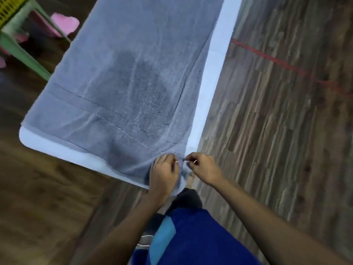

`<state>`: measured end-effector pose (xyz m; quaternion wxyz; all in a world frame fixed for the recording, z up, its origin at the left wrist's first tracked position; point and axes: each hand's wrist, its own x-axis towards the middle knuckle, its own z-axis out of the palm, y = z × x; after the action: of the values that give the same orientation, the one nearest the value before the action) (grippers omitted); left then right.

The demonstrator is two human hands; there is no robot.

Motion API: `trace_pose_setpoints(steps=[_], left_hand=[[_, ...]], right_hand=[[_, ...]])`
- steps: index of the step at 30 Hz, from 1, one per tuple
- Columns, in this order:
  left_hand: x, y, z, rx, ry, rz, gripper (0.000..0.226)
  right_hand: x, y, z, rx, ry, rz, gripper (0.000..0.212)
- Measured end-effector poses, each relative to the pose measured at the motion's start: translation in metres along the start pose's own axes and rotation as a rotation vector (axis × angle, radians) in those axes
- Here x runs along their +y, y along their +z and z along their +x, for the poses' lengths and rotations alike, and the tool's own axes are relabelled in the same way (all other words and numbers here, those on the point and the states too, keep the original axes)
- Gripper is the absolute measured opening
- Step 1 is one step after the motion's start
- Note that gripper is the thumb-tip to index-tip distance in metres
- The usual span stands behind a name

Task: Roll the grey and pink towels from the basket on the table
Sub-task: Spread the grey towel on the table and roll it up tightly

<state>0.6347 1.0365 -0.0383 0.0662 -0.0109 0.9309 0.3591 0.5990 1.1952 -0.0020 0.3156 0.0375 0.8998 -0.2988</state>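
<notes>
Both hands [164,169] [204,166] pinch grey towel [122,77] corner

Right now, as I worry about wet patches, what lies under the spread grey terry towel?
A white table, visible only as a strip along the grey towel's right side and near edge. Its top under the cloth is covered, so unseen.
</notes>
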Motion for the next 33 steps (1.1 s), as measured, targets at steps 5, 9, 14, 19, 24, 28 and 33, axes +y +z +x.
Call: trace_pose_setpoints(steps=[5,9,14,19,24,28,33], left_hand=[[0.025,0.034,-0.032,0.046,-0.255,0.183,0.032],[0.035,0.047,-0.046,0.097,-0.330,0.207,0.055],[0.041,0.062,-0.051,0.258,-0.352,0.129,0.047],[0.056,0.056,-0.056,0.317,-0.391,0.168,0.043],[0.071,0.056,-0.038,0.393,-0.612,0.093,0.041],[0.076,0.053,-0.037,0.532,-0.643,-0.062,0.038],[0.086,0.041,-0.046,0.589,-0.533,-0.090,0.036]], right_hand=[[0.013,-0.035,0.008,-0.119,-0.135,-0.133,0.024],[0.010,-0.045,0.025,-0.252,-0.309,-0.269,0.029],[0.009,-0.050,0.047,-0.361,-0.571,-0.425,0.040],[0.021,-0.058,0.066,-0.449,-0.760,-0.583,0.046],[0.016,-0.065,0.073,-0.474,-0.894,-0.625,0.046],[0.002,-0.067,0.069,-0.415,-1.054,-0.622,0.039],[-0.012,-0.059,0.065,-0.407,-1.155,-0.677,0.038]])
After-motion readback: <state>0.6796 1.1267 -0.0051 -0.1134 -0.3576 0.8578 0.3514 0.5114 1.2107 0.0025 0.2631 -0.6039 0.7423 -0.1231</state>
